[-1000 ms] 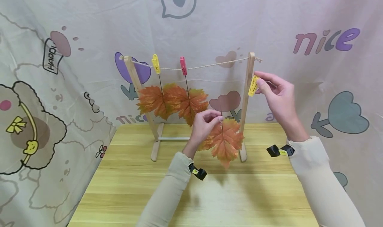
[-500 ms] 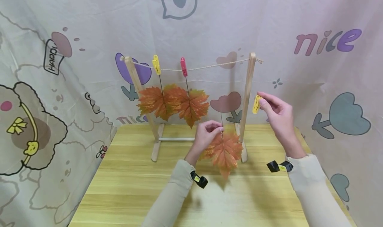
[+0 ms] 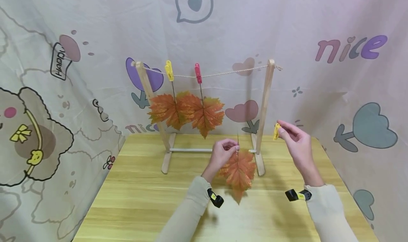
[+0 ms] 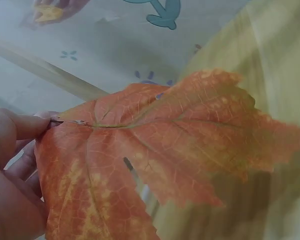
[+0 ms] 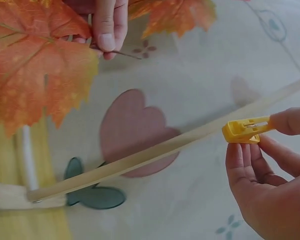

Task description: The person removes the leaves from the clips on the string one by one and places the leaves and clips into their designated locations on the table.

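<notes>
My left hand [image 3: 222,154] pinches the thin stem of an orange maple leaf [image 3: 239,171], which hangs blade down above the table, in front of the wooden stand. In the left wrist view the leaf [image 4: 155,130] spreads out from the fingertips. To the right of the stand, my right hand [image 3: 297,146] holds a yellow clothespin [image 3: 276,131] between thumb and fingers. The right wrist view shows this clothespin [image 5: 242,131] close up, with no leaf in it. Two more maple leaves hang from the rope [image 3: 229,72] by a yellow clothespin [image 3: 169,71] and a red clothespin [image 3: 198,73].
The rope runs between two wooden posts [image 3: 266,103] on flat feet, joined low down by a white rod [image 3: 191,150]. Pale printed cloth [image 3: 318,79] stands behind and at the left of the wooden table [image 3: 134,199].
Both hands have come down, the left with the maple leaf and the right with the yellow clothespin. The leaves on the rope stay put; the head view has shifted slightly.
</notes>
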The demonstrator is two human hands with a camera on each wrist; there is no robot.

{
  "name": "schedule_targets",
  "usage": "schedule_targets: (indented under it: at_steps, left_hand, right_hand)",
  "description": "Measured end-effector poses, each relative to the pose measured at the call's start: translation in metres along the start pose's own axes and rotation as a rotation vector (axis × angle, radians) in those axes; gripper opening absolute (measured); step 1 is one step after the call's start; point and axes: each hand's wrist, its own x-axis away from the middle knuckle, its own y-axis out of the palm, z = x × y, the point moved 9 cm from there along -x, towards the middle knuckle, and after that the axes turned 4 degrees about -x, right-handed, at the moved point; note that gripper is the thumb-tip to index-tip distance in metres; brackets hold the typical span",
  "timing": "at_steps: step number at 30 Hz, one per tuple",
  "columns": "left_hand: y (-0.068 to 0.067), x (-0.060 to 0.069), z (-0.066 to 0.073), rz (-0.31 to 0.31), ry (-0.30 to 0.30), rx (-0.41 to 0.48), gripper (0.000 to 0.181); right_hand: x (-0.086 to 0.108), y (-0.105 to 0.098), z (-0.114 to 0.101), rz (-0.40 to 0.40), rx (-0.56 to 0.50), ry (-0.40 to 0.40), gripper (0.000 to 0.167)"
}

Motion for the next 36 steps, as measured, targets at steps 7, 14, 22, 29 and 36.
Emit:
schedule_targets:
  at_steps: [7, 14, 22, 29, 36]
  left_hand:
    - [0.009, 0.007, -0.024, 0.008, -0.038, 0.004, 0.007]
    - [0.02, 0.018, -0.048, -0.008, -0.107, -0.024, 0.005]
    - [0.024, 0.024, -0.069, 0.011, -0.179, -0.079, 0.004]
    - [0.031, 0.03, -0.083, 0.002, -0.237, -0.117, 0.003]
    - [0.035, 0.037, -0.089, 0.018, -0.259, -0.152, 0.005]
  right_hand:
    - [0.019, -0.013, 0.042, 0.042, 0.038, 0.082, 0.042]
    - [0.041, -0.027, 0.086, 0.092, 0.048, 0.189, 0.042]
    - [0.055, -0.038, 0.126, 0.141, 0.051, 0.286, 0.045]
    - [0.067, -0.045, 0.153, 0.169, 0.132, 0.34, 0.044]
    - [0.077, -0.052, 0.178, 0.202, 0.208, 0.373, 0.042]
